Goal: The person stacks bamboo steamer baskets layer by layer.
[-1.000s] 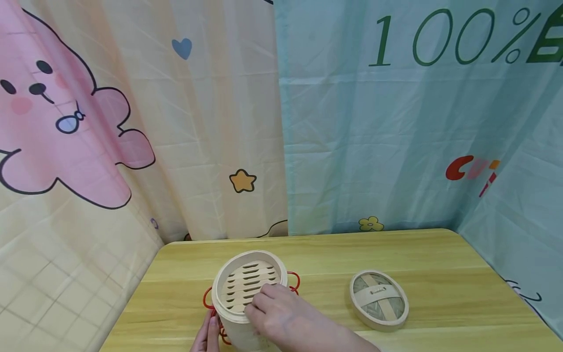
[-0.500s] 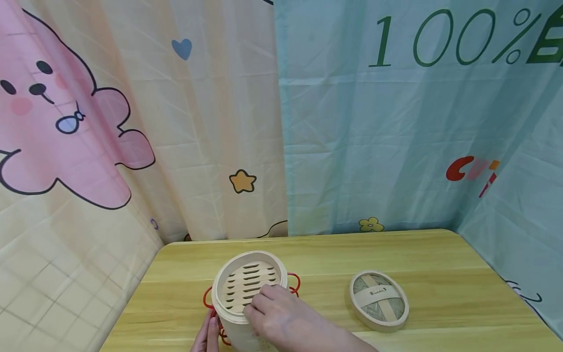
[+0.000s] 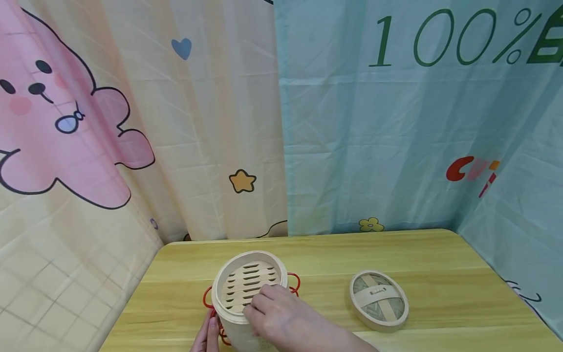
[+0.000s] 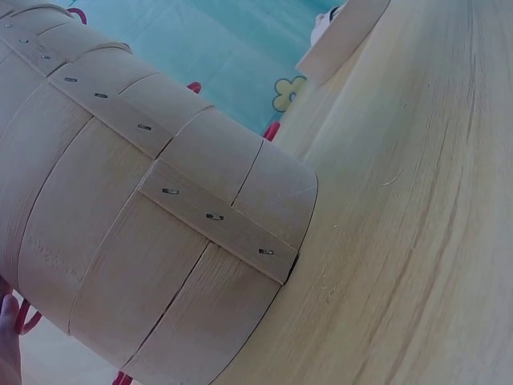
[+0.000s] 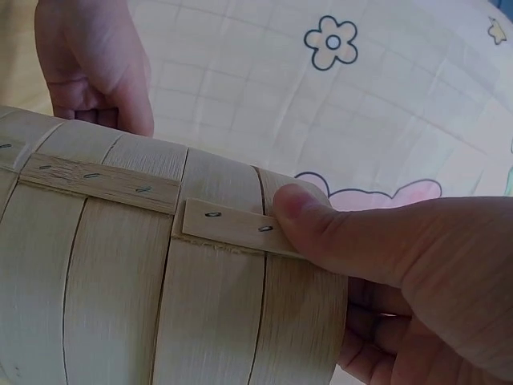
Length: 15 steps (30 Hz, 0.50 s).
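A stack of small bamboo steamer baskets [image 3: 239,335] stands upright at the table's front, its top tier showing a slatted floor. My right hand [image 3: 288,313] grips the top basket's rim at the near right. In the right wrist view the thumb [image 5: 296,210] presses the outer wall over a stapled strip, with the fingers curled over the edge. At the stack's left side, my left hand [image 3: 207,335] holds it beside the red loop handles [image 3: 208,298]. Only a bit of that hand's finger [image 4: 10,337] enters the left wrist view, next to a red loop. Some fingers are hidden behind the stack.
The round steamer lid [image 3: 377,295], with a woven top and a cross strap, lies on the table to the right of the stack. Printed curtains [image 3: 352,146] hang behind the wooden table [image 3: 462,283] and on both sides.
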Each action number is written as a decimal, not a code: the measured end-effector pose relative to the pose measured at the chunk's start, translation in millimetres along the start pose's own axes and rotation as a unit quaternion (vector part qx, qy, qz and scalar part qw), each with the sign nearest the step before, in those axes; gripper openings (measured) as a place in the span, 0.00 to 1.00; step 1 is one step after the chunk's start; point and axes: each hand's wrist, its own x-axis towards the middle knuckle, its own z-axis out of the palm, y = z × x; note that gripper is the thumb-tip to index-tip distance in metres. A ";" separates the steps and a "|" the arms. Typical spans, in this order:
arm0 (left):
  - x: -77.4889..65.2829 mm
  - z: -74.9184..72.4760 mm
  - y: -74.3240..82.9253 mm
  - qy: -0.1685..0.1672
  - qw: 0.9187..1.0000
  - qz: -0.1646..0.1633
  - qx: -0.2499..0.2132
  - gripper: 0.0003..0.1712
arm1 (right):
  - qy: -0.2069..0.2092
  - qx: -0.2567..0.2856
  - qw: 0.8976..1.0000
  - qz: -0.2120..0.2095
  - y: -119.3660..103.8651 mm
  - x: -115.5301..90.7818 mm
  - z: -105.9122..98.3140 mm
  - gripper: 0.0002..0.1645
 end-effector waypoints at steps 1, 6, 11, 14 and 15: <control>0.0 0.4 0.5 0.001 1.000 0.000 -0.002 0.14 | 0.001 0.002 1.000 0.001 0.1 -0.3 -0.2 0.12; 0.7 0.0 -1.0 0.003 1.000 -0.006 0.008 0.14 | 0.019 0.019 1.000 -0.001 2.4 -3.0 -2.7 0.19; 1.1 -2.5 -3.2 -0.008 1.000 0.005 0.003 0.16 | 0.057 0.043 0.997 0.009 9.1 -5.8 -10.2 0.20; 1.5 -2.9 -2.3 -0.008 1.000 0.004 0.004 0.16 | 0.078 0.042 0.996 0.008 15.7 -6.6 -16.0 0.18; 1.7 -2.8 -1.9 -0.006 1.000 0.002 0.006 0.15 | 0.084 0.040 0.996 0.008 18.0 -7.0 -18.1 0.18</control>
